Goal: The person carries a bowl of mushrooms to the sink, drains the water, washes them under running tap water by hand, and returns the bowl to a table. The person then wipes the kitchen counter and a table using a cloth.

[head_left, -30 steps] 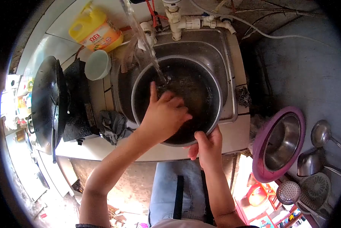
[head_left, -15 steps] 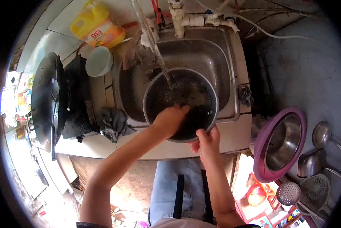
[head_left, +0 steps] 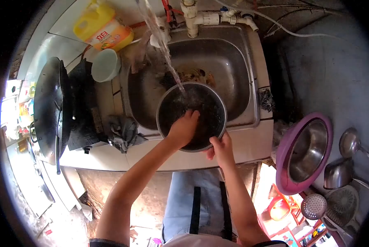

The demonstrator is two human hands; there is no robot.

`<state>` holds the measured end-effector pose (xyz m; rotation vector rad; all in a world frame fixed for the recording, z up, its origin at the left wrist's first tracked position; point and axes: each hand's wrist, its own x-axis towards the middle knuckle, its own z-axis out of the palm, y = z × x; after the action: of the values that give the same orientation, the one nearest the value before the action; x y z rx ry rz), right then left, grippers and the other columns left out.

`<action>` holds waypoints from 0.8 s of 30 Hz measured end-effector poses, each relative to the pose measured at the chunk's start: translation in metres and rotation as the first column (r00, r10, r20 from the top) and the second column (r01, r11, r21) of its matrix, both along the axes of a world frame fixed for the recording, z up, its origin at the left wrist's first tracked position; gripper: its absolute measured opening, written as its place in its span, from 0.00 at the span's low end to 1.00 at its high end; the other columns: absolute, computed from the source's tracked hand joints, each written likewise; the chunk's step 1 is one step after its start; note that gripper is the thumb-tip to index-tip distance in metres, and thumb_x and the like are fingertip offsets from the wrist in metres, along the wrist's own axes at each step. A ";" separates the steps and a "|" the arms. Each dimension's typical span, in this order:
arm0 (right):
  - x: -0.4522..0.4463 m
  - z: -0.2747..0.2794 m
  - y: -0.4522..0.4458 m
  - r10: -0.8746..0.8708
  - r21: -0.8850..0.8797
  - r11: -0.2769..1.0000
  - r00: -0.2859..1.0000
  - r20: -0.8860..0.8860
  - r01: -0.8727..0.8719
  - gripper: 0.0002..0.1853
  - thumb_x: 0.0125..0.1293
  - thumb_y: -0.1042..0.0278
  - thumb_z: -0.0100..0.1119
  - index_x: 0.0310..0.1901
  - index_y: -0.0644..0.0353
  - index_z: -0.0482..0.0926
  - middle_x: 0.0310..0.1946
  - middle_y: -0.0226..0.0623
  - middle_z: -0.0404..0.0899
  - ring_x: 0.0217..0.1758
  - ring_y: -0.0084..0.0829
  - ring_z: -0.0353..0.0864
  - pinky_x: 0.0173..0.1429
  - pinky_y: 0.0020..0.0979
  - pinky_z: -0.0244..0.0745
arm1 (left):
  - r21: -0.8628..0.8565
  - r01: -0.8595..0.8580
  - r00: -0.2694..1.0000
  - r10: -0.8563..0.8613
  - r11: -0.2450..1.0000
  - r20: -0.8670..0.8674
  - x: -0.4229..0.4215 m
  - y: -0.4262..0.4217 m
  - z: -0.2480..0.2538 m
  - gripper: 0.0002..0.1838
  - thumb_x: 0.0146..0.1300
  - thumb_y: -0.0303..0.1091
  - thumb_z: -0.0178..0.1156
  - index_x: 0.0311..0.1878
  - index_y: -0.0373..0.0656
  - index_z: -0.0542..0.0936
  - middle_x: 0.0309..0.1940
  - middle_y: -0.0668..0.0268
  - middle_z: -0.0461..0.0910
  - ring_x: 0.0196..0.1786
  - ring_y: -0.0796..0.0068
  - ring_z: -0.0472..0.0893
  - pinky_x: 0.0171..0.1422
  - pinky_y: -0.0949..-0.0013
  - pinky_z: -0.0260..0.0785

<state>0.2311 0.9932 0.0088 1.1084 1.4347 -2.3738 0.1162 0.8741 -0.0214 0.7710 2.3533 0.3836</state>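
A round dark metal pot [head_left: 209, 119] with a thin pale rim sits over the near edge of the sink, water falling into it. My left hand [head_left: 185, 126] reaches inside, fingers curled together in the dark contents; whatever they grip is hidden. At the pot's near right side, my right hand [head_left: 222, 147] grips the rim, thumb on top and fingers underneath. The stream of water [head_left: 164, 45] comes down from the upper left. Beyond the pot, brownish scraps [head_left: 198, 77] lie on the floor of the steel sink [head_left: 233, 88].
To the left are a black wok [head_left: 48, 107], a dark stove [head_left: 82, 107], a grey rag [head_left: 124, 133], a pale bowl [head_left: 106, 66] and a yellow detergent jug [head_left: 104, 29]. A purple-rimmed basin [head_left: 281, 168], ladle [head_left: 349, 142] and skimmer [head_left: 314, 206] are at right. White pipes [head_left: 205, 18] run behind the sink.
The pot has shifted slightly left and its opening looks narrower. More of the sink floor and the scraps show behind it. Both hands stay at the pot.
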 end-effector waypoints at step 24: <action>0.007 -0.013 0.000 0.057 0.035 0.998 0.992 -0.115 -0.053 0.16 0.62 0.74 0.44 0.51 0.64 0.58 0.18 0.41 0.73 0.10 0.29 0.73 0.11 0.26 0.68 | -0.178 -0.150 0.985 0.131 0.973 -0.114 -0.039 0.023 0.023 0.14 0.57 0.42 0.53 0.29 0.42 0.80 0.29 0.54 0.79 0.31 0.55 0.79 0.34 0.58 0.72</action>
<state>0.2381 0.9935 -0.0038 0.9391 1.5246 -2.4203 0.0770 0.8974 0.0018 0.5490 2.5045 0.1828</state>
